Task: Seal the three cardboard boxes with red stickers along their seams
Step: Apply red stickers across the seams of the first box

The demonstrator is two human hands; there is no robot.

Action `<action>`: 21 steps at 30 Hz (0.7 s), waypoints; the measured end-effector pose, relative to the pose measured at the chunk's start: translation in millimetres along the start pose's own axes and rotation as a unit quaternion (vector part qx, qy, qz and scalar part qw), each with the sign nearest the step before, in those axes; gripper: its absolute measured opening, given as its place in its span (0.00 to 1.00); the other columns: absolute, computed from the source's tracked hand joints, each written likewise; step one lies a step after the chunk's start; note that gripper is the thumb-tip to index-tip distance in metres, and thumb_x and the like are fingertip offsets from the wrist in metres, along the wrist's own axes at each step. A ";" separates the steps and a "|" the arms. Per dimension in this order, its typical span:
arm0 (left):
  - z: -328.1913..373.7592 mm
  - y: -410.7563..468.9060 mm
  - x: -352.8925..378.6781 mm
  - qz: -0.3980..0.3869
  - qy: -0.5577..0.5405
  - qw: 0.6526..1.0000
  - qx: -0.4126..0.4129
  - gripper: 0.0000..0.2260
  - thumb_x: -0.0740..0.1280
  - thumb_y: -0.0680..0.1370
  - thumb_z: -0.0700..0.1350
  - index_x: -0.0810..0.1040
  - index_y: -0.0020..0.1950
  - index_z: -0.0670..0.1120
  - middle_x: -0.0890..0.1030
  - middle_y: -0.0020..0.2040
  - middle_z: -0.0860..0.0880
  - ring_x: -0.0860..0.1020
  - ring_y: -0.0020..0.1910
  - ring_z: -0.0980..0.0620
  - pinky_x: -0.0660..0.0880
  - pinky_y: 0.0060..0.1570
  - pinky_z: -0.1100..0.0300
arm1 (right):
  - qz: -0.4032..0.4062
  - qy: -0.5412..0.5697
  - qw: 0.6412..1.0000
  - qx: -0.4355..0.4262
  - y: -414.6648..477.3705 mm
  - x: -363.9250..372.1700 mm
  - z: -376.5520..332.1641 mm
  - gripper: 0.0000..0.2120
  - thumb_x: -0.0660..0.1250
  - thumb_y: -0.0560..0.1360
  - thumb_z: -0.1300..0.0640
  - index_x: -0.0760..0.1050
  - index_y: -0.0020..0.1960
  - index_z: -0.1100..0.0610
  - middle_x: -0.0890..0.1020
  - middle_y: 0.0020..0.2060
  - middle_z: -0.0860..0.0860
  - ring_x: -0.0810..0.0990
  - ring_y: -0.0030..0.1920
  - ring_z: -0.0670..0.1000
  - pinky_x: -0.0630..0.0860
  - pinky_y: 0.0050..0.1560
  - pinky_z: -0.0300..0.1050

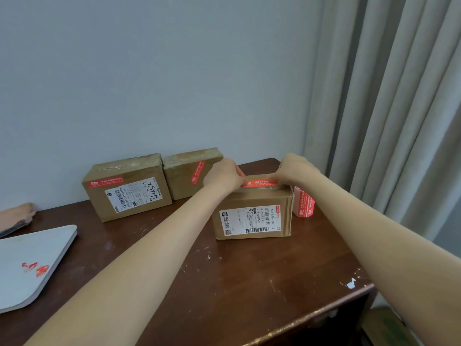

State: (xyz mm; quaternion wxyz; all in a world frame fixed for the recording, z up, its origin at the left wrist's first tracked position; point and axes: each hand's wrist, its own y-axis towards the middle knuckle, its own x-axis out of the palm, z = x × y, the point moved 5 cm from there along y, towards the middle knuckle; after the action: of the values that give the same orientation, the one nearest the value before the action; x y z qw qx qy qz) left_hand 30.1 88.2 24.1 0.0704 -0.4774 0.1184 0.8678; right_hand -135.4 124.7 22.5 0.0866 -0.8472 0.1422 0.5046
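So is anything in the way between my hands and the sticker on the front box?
Nothing visible. The left hand and right hand hold the red sticker on top of the front box.

Bare forearms and bare hands point(222, 176)

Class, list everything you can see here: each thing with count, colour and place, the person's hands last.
Table: one, dark brown, under everything.
Cardboard boxes: three, brown; left back box and right back box at the back, near box mid-table.
Red stickers: three, one per box; left sticker, right sticker, near sticker.
Sticker roll: one, red and white, right of the near box.
Flat slab: one, pale grey, table's left, red scraps on it.
Pinkish bundle: one, far left.
Curtain: one, grey-beige, right.
Wall: one, pale blue-grey, behind.
Hands: two; left hand and right hand hold the near sticker's ends.
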 end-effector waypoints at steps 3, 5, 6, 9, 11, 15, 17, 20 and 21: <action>-3.4 -0.1 0.2 0.008 0.014 1.000 -0.002 0.04 0.70 0.74 0.46 0.84 0.46 0.48 0.83 0.48 0.51 0.79 0.46 0.52 0.76 0.44 0.58 | 0.008 -0.026 1.000 0.000 -3.0 2.4 -4.6 0.16 0.69 0.71 0.48 0.68 0.32 0.55 0.74 0.31 0.50 0.73 0.33 0.51 0.68 0.34 0.42; -5.6 -0.1 -0.4 0.008 0.012 1.000 -0.004 0.05 0.71 0.73 0.46 0.83 0.48 0.48 0.82 0.49 0.50 0.79 0.47 0.52 0.76 0.45 0.58 | 0.013 -0.041 0.999 0.002 -5.0 3.4 -7.0 0.15 0.68 0.72 0.48 0.68 0.34 0.55 0.75 0.34 0.50 0.75 0.36 0.52 0.69 0.36 0.43; -6.2 -0.3 -0.9 0.010 0.012 1.000 -0.007 0.06 0.72 0.73 0.45 0.83 0.49 0.47 0.82 0.50 0.50 0.78 0.47 0.52 0.75 0.45 0.58 | 0.015 -0.045 0.999 0.004 -5.8 3.9 -7.9 0.14 0.68 0.72 0.48 0.68 0.35 0.55 0.76 0.36 0.50 0.76 0.38 0.53 0.69 0.38 0.43; -7.1 -1.3 -2.1 0.016 0.010 1.000 -0.008 0.09 0.72 0.73 0.45 0.82 0.52 0.47 0.81 0.51 0.49 0.78 0.49 0.51 0.74 0.44 0.59 | 0.014 -0.047 0.999 0.007 -6.6 6.1 -9.6 0.14 0.68 0.72 0.47 0.68 0.37 0.55 0.76 0.38 0.51 0.77 0.41 0.53 0.70 0.40 0.45; -6.3 -2.1 -2.1 0.019 0.011 1.000 -0.006 0.10 0.72 0.73 0.45 0.81 0.53 0.47 0.81 0.52 0.49 0.79 0.50 0.51 0.73 0.44 0.59 | 0.012 -0.047 0.999 0.010 -6.3 6.9 -9.5 0.15 0.68 0.72 0.46 0.68 0.37 0.54 0.76 0.38 0.51 0.77 0.41 0.54 0.70 0.40 0.45; -5.9 -2.6 -1.5 0.020 0.015 1.000 -0.007 0.10 0.71 0.73 0.45 0.81 0.54 0.47 0.81 0.52 0.49 0.79 0.51 0.51 0.73 0.44 0.59 | 0.013 -0.056 0.998 0.008 -7.1 7.0 -9.7 0.14 0.67 0.73 0.47 0.68 0.37 0.54 0.76 0.38 0.51 0.77 0.43 0.54 0.70 0.41 0.45; -5.7 -2.8 -1.1 0.019 0.018 1.000 -0.008 0.10 0.72 0.73 0.45 0.81 0.54 0.47 0.81 0.52 0.49 0.79 0.51 0.51 0.73 0.45 0.58 | 0.016 -0.059 0.998 0.008 -6.6 8.3 -9.9 0.13 0.67 0.73 0.47 0.69 0.38 0.55 0.76 0.38 0.50 0.77 0.42 0.54 0.70 0.40 0.44; -5.0 -3.3 -0.6 0.020 0.023 1.000 -0.008 0.10 0.71 0.73 0.45 0.81 0.54 0.47 0.81 0.53 0.49 0.79 0.51 0.51 0.74 0.46 0.58 | 0.022 -0.069 0.997 0.003 -6.6 9.5 -10.3 0.12 0.67 0.73 0.47 0.70 0.42 0.55 0.75 0.37 0.50 0.77 0.42 0.53 0.70 0.38 0.44; -4.7 -3.9 -0.6 0.020 0.026 0.999 -0.009 0.09 0.71 0.74 0.44 0.81 0.54 0.48 0.81 0.53 0.49 0.79 0.51 0.50 0.74 0.46 0.57 | 0.025 -0.074 0.997 0.003 -6.8 9.4 -10.3 0.12 0.67 0.73 0.48 0.70 0.42 0.55 0.74 0.36 0.50 0.77 0.41 0.53 0.69 0.38 0.43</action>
State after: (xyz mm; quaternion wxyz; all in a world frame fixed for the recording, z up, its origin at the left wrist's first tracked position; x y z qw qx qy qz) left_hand 35.2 90.6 21.7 0.0458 -0.4978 0.1224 0.8574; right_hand -120.4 126.7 19.1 0.0870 -0.8036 0.1582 0.5672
